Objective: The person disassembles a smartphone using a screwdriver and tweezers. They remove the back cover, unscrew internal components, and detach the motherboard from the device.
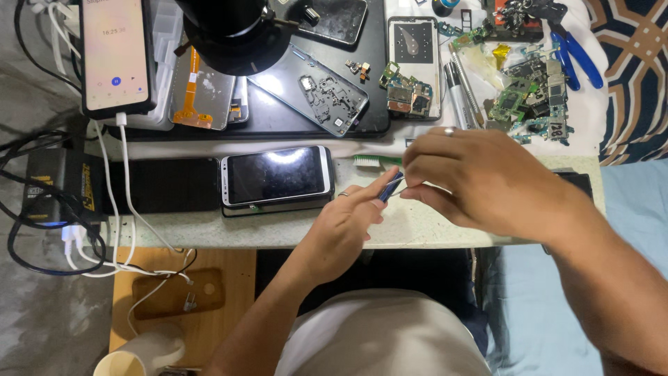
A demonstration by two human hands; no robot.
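My left hand point(346, 224) and my right hand point(480, 179) meet over the front of a pale speckled work table point(292, 228). Both pinch a small blue tool point(391, 188) between their fingertips; what its tip touches is hidden by my fingers. A silver phone point(276, 175) with a dark screen lies flat on a second dark phone just left of my left hand. A green-handled brush point(376, 161) lies behind my hands, partly covered by my right hand.
A black mat point(379, 104) at the back holds an opened phone frame point(316, 90), a flex-cable panel point(198, 90) and circuit boards point(407, 94). More boards point(529, 97) and blue pliers point(577, 59) lie right. A lit phone point(115, 56) stands left among cables point(111, 237).
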